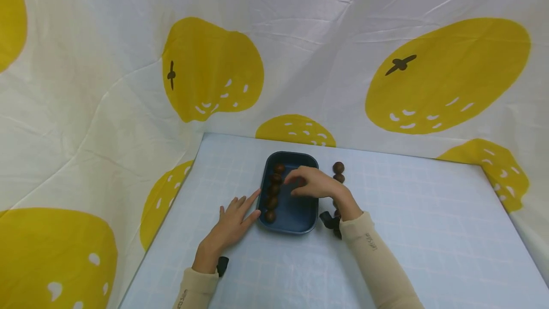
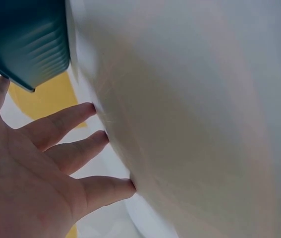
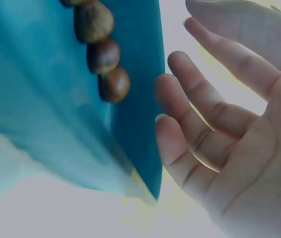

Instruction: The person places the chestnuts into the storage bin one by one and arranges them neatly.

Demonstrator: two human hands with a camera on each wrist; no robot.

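Note:
A dark blue tray holds several brown chestnuts in a column along its left side; the right wrist view shows part of that row of chestnuts. My right hand hovers above the tray, just right of the row. Its fingers are loosely bent, and nothing shows between them. At the tray's left side my left hand is spread, with the index finger and thumb at the rim. Its other fingertips rest on the table surface.
Right of the tray, more chestnuts stand in a column on the pale checked tablecloth, partly hidden by my right wrist. A white curtain with yellow fruit prints hangs behind the table and along its left side.

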